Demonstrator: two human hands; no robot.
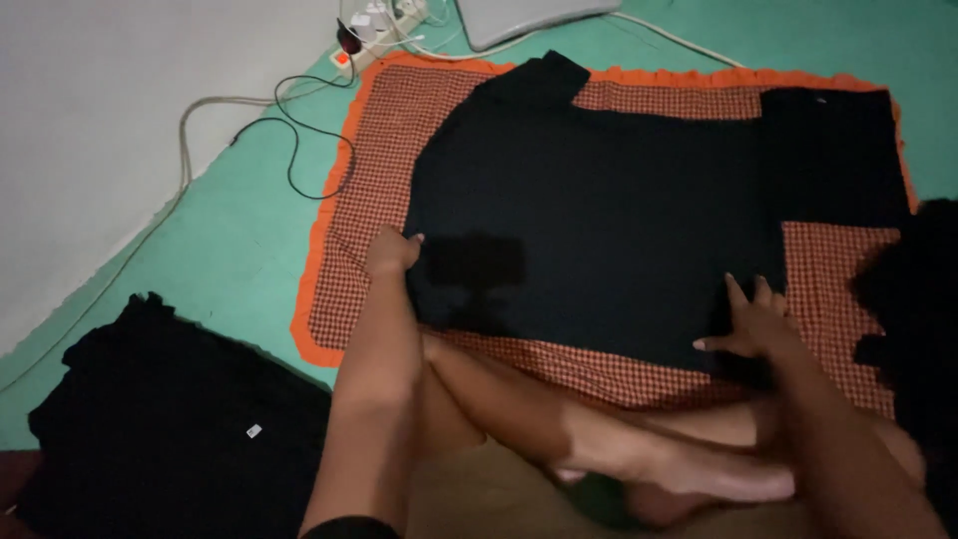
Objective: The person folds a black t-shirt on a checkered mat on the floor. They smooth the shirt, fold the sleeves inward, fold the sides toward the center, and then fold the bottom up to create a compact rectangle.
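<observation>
A black garment (599, 220) lies spread flat on a red checked mat with an orange frilled border (379, 150). My left hand (391, 250) pinches the garment's left edge, fingers closed on the cloth. My right hand (750, 321) rests flat on the garment's lower right part, fingers spread. My crossed legs (559, 429) lie just below the mat's near edge.
A pile of black clothes (170, 419) lies at the lower left on the green floor (239, 230). More dark cloth (913, 329) sits at the right edge. A power strip (384, 25) with cables and a grey flat device (519, 15) are at the top.
</observation>
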